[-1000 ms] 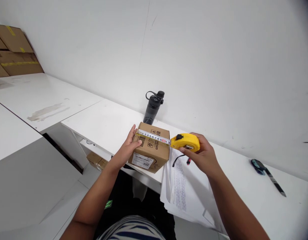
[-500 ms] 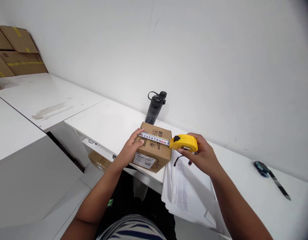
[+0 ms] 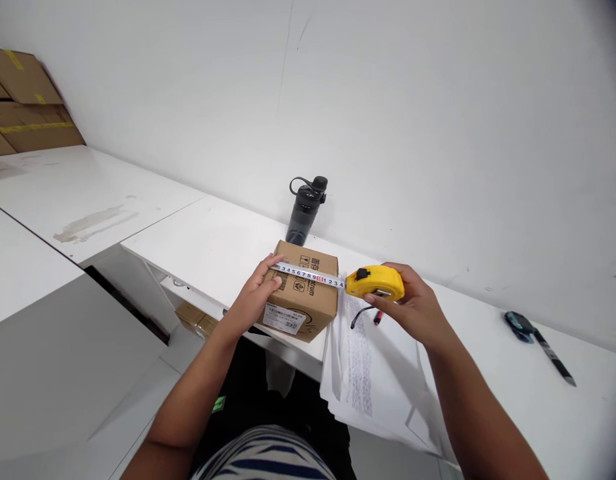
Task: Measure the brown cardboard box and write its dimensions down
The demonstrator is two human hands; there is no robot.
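Observation:
A small brown cardboard box (image 3: 315,308) with printed symbols and a white label sits at the table's front edge. Across its top lies the white blade of a yellow tape measure (image 3: 371,281), its numbers facing up. My right hand (image 3: 413,300) is closed round the tape measure's case, just off the box's right edge. My left hand (image 3: 255,293) pinches the blade's end against the left edge of the box, thumb on the top face. The tip of the blade is hidden under those fingers.
Behind the box stands a dark water bottle (image 3: 305,210) near the wall. Papers (image 3: 373,387) lie right of the box, with a red-and-black pen (image 3: 378,318) on them. A strapped dark device (image 3: 521,327) rests far right. Cardboard boxes (image 3: 33,127) are stacked far left.
The tape measure's case has moved slightly right, away from the box, and more blade is drawn out, now past the box's right edge. My left hand stays at the left edge.

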